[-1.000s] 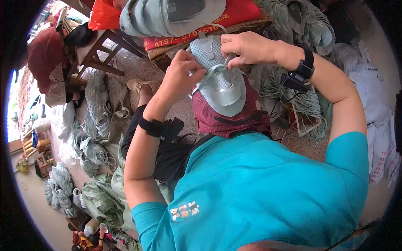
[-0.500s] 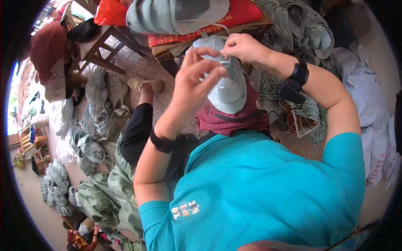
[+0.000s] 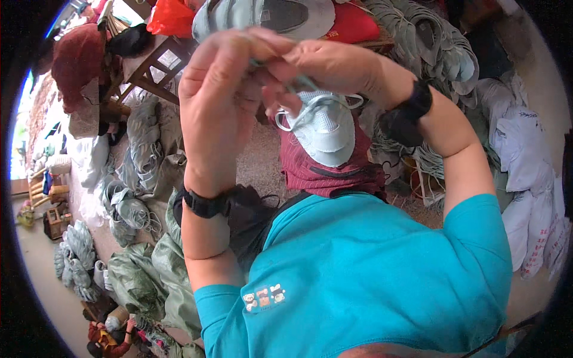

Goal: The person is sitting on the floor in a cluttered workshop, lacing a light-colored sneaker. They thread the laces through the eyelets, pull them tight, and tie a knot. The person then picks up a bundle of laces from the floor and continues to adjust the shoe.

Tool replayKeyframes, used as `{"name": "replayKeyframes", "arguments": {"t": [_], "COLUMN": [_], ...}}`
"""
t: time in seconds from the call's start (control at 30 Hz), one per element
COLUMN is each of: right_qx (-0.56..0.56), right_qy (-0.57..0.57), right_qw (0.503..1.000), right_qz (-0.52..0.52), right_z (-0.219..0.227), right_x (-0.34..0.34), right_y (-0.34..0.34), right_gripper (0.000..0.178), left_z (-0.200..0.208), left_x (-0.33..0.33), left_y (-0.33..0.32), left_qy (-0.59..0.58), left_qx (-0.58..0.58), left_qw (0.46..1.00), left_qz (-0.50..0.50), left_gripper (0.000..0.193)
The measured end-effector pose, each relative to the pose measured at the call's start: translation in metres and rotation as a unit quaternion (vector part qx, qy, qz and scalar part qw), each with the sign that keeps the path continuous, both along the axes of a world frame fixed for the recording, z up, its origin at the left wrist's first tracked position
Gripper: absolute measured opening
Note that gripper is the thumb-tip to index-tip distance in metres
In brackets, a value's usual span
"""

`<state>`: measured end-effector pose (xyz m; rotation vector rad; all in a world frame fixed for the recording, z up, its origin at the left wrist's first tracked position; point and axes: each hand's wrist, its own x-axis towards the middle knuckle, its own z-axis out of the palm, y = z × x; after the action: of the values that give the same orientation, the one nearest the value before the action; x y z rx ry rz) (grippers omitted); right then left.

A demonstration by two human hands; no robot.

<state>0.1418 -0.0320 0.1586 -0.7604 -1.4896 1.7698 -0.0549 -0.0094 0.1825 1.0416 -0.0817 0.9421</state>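
Observation:
A pale grey-white shoe upper point(image 3: 325, 140) rests on the maroon striped cloth point(image 3: 334, 173) over my lap, toe toward me. A thin pale shoelace point(image 3: 310, 107) crosses the upper and stands out in loops at its sides. Above the upper my two hands meet. My right hand point(image 3: 337, 64), bent in from the right, pinches the shoelace between thumb and fingertips. My left hand point(image 3: 221, 89) is curled beside it, fingers slightly blurred, with a bit of the lace showing at them. The far end of the upper is hidden behind the hands.
A grey shoe upper point(image 3: 271, 18) lies on a red-covered bench point(image 3: 358, 24) ahead. Bundled grey uppers point(image 3: 418, 36) hang at the far right, above white sacks point(image 3: 525, 149). More bundles point(image 3: 143, 131) and green sacking point(image 3: 140, 274) cover the left floor. Another person point(image 3: 110, 337) sits lower left.
My left hand has swung up and left from the upper, its fingers curling in toward my right hand. The right hand has come slightly lower. Lace loops now show over the upper.

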Motion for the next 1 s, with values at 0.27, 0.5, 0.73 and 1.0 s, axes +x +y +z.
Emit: {"name": "replayKeyframes", "arguments": {"t": [0.27,0.5,0.73,1.0], "right_qx": [-0.118,-0.243,-0.2,-0.012], "right_qy": [0.138,0.247,0.22,-0.185], "right_qw": [0.904,0.686,0.548,0.872], "right_qz": [-0.387,-0.64,-0.782,-0.452], "right_z": [-0.048,-0.126,-0.155,-0.087], "right_x": [0.125,0.319,0.383,0.17], "right_y": [0.0,-0.088,-0.152,-0.075], "right_gripper": [0.015,0.015,0.017,0.015], "left_z": [-0.154,-0.301,-0.313,-0.203], "left_x": [-0.106,-0.279,-0.358,-0.145], "left_y": [0.101,0.18,0.204,0.124], "left_qy": [0.01,-0.039,0.048,0.19], "left_qx": [-0.37,-0.436,-0.297,-0.157], "left_qw": [0.912,0.85,0.899,0.907], "left_qz": [0.178,0.294,0.317,0.343], "left_gripper": [0.01,0.017,0.019,0.028]}}
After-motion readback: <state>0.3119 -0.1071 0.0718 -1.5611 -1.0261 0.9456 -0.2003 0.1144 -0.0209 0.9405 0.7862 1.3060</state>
